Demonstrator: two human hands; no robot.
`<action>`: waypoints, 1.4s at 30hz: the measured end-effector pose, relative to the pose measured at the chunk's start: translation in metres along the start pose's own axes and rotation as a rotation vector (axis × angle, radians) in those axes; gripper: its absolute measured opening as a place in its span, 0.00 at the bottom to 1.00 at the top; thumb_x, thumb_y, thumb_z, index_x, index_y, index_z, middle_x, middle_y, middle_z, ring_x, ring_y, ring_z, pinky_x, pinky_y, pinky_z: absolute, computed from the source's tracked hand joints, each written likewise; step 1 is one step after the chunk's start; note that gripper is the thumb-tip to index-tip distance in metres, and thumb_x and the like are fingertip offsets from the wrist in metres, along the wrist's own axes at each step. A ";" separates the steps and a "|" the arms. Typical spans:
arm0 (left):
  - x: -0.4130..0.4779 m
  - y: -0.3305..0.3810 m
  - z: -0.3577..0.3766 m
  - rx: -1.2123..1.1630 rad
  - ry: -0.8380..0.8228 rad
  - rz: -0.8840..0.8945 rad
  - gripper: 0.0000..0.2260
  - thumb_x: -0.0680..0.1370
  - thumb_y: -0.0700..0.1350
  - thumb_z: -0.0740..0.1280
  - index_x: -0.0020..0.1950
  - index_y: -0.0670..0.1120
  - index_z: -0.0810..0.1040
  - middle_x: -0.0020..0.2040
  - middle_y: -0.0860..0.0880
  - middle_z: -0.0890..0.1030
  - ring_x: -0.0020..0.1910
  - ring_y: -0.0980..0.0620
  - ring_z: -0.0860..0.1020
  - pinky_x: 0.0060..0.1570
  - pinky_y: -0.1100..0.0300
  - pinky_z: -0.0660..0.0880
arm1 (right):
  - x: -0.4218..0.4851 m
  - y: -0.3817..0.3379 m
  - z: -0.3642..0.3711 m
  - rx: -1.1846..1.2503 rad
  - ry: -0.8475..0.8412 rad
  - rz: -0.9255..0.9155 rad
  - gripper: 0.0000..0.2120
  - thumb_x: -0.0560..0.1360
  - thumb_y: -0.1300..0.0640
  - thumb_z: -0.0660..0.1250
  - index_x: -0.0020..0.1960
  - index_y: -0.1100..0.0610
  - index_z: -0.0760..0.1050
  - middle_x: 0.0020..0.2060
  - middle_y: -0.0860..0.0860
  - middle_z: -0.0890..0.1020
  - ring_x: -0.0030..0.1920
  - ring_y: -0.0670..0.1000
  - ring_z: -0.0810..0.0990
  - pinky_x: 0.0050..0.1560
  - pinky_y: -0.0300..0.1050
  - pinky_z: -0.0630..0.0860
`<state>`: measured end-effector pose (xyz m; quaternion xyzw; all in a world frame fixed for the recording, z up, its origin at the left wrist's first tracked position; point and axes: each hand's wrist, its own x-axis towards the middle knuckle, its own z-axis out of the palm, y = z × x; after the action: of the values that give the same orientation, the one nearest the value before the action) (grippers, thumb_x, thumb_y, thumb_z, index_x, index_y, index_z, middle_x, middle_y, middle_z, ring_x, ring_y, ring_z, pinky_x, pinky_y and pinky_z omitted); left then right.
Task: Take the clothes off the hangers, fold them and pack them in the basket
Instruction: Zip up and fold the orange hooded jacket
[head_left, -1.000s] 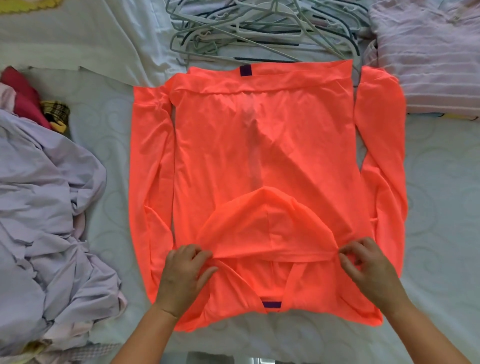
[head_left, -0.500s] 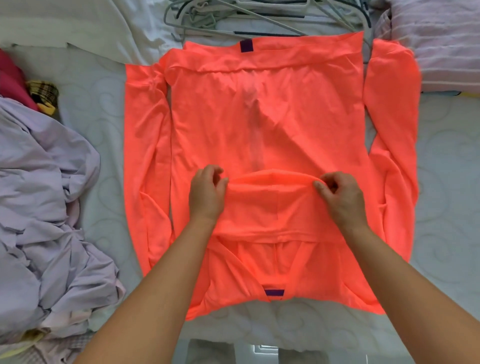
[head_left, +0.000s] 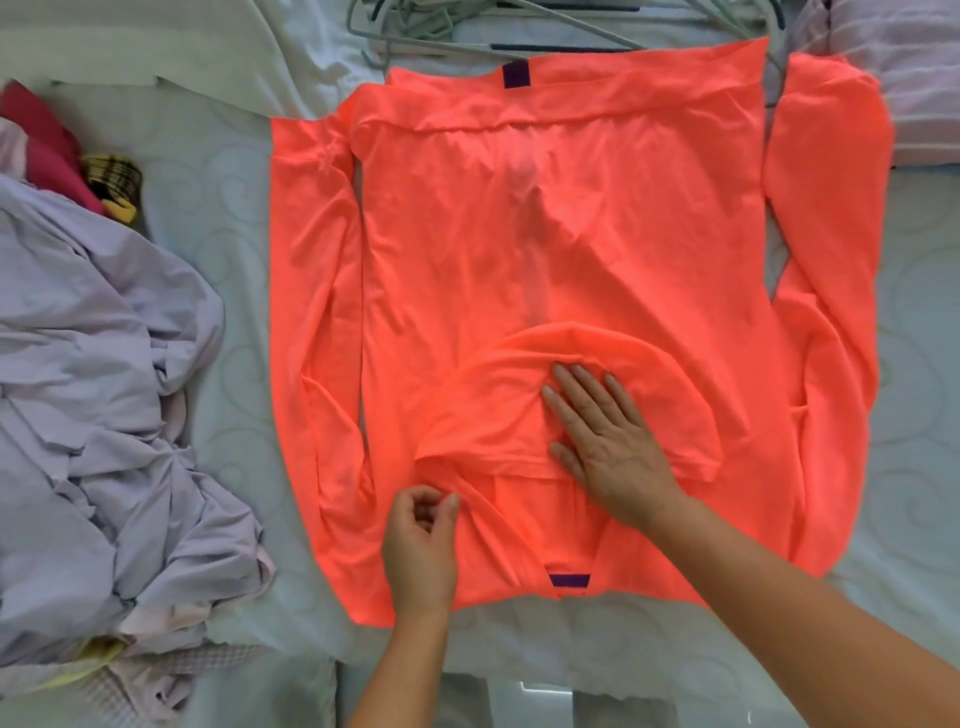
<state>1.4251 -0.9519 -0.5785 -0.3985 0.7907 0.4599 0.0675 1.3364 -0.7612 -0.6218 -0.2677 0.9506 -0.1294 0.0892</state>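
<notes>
Bright neon-orange long-sleeved top (head_left: 545, 234) lies spread flat mid-frame on the pale quilted bed (head_left: 218, 270). Right hand (head_left: 608, 441) presses its folded hood flat, fingers straight. Left hand (head_left: 421, 545), lower centre, pinches a fabric edge with curled fingers.

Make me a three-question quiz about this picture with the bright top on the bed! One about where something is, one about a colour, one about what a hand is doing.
1. Where are the hangers?
A. beyond the top's far edge
B. on the lilac pile
C. in a hand

2. What colour is the top?
A. green
B. neon orange
C. black

3. What is the right hand doing?
A. pressing flat on the hood
B. holding a hanger
C. resting off the top

Answers: A, they lie past its far edge; B, its fabric is bright orange; A, its straight fingers lie spread on the hood.
</notes>
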 end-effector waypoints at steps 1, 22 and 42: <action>0.005 0.002 0.000 -0.017 0.052 -0.023 0.13 0.72 0.37 0.72 0.38 0.51 0.71 0.34 0.50 0.74 0.32 0.60 0.73 0.37 0.68 0.68 | -0.001 -0.008 -0.003 0.042 0.056 -0.017 0.22 0.77 0.52 0.56 0.69 0.59 0.68 0.70 0.57 0.67 0.72 0.54 0.61 0.71 0.53 0.56; 0.009 -0.013 -0.028 -0.231 0.031 -0.139 0.09 0.74 0.38 0.69 0.41 0.53 0.81 0.36 0.61 0.82 0.38 0.66 0.78 0.45 0.72 0.73 | 0.005 -0.055 0.012 0.192 0.042 -0.088 0.18 0.69 0.52 0.60 0.58 0.51 0.76 0.63 0.51 0.77 0.63 0.52 0.68 0.60 0.49 0.62; -0.013 0.010 -0.024 -0.401 0.063 0.093 0.03 0.67 0.55 0.67 0.37 0.58 0.79 0.34 0.56 0.78 0.33 0.59 0.71 0.35 0.69 0.70 | 0.028 -0.090 0.001 0.316 0.126 -0.100 0.16 0.65 0.48 0.68 0.50 0.54 0.74 0.42 0.52 0.77 0.43 0.53 0.70 0.43 0.46 0.60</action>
<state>1.4332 -0.9611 -0.5525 -0.3814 0.7026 0.5978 -0.0593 1.3567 -0.8498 -0.5991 -0.2885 0.9077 -0.2979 0.0637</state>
